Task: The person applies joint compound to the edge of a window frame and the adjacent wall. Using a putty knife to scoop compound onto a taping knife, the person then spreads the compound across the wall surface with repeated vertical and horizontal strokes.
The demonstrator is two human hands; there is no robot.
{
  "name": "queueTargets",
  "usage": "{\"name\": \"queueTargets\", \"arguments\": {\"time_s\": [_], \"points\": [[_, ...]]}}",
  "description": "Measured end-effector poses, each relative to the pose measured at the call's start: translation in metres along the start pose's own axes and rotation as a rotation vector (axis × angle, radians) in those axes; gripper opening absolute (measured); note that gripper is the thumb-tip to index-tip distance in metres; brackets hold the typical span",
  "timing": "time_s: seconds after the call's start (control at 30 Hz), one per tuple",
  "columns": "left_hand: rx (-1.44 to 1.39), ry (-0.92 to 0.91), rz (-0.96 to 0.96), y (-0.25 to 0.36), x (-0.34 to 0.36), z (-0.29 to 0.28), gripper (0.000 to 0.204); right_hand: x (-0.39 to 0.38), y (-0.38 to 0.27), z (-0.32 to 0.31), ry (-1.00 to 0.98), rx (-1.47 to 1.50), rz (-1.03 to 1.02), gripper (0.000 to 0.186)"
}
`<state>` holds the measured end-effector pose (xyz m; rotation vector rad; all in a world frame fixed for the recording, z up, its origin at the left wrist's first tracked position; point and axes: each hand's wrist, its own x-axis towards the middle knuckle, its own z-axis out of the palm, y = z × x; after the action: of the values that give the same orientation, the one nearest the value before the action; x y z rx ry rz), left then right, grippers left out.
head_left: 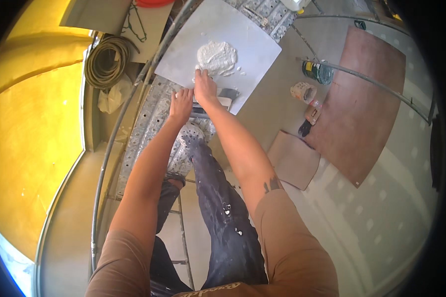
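A pale grey board (183,54) lies on the scaffold platform, with a mound of wet white compound (217,58) on it. My left hand (181,105) is at the board's near edge, fingers curled; what they grip, if anything, is hidden. Just right of it and a little farther over the board, my right hand (204,88) is closed, fingertips close to the compound. Its grip is hidden too. A scraper with a flat metal blade (229,94) lies under and beside my right wrist, partly covered. Small white dabs are scattered around the mound.
I stand on a perforated metal platform (148,116), edged by bent-looking scaffold tubes (115,136). A coiled hose (105,62) sits at left beside yellow sheeting (39,133). Below right are a brown board (362,104), a smaller board (293,159) and a dark green bucket (318,72).
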<state>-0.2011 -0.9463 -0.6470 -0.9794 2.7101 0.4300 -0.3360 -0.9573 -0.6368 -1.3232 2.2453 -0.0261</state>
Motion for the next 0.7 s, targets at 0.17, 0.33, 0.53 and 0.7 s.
{"name": "queueTargets", "arguments": {"time_s": [0.17, 0.33, 0.53, 0.7], "points": [[-0.129, -0.061, 0.113, 0.022, 0.002, 0.002, 0.034, 0.002, 0.039, -0.005, -0.033, -0.178, -0.023, 0.037], [-0.174, -0.123, 0.296, -0.002, -0.051, -0.056, 0.032, -0.072, 0.082, -0.079, 0.245, 0.267, 0.026, 0.043], [-0.668, -0.211, -0.032, -0.039, -0.121, -0.112, 0.034, -0.147, 0.237, -0.042, -0.206, 0.954, 0.533, 0.029], [-1.457, -0.281, -0.511, -0.076, -0.175, -0.16, 0.048, -0.163, 0.261, -0.002, -0.342, 1.291, 0.527, 0.066]]}}
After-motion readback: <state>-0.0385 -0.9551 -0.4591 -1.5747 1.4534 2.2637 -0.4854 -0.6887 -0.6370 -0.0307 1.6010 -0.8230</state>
